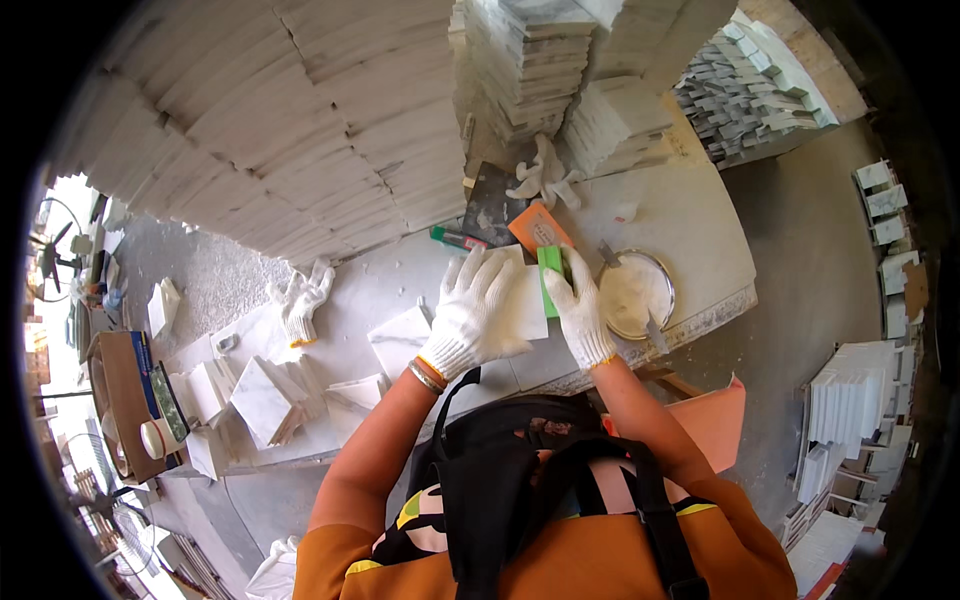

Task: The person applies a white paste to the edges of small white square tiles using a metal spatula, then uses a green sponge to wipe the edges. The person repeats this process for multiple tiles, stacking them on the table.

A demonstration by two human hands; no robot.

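Note:
My left hand (472, 312), in a white knit glove, lies with fingers stretched out flat on a white marble tile (527, 300). My right hand (582, 318), gloved too, grips a green rectangular block (549, 280) at the tile's right side; the palm side of the grip is hidden. Right of that hand stands a round metal bowl (634, 293) of whitish powder or paste, with flat metal blades at its rim. Beyond the block is an orange sheet or packet (540, 230). A green tube-shaped item (458, 238) lies beyond my left hand.
Tall stacks of marble tiles (290, 120) rise at the far side, with more stacks (540, 60) farther right. Loose gloves (545, 175) rest on the bench, as does another pair (302, 300) at left. Several tiles (268, 400) stand left, near a brown box (118, 400).

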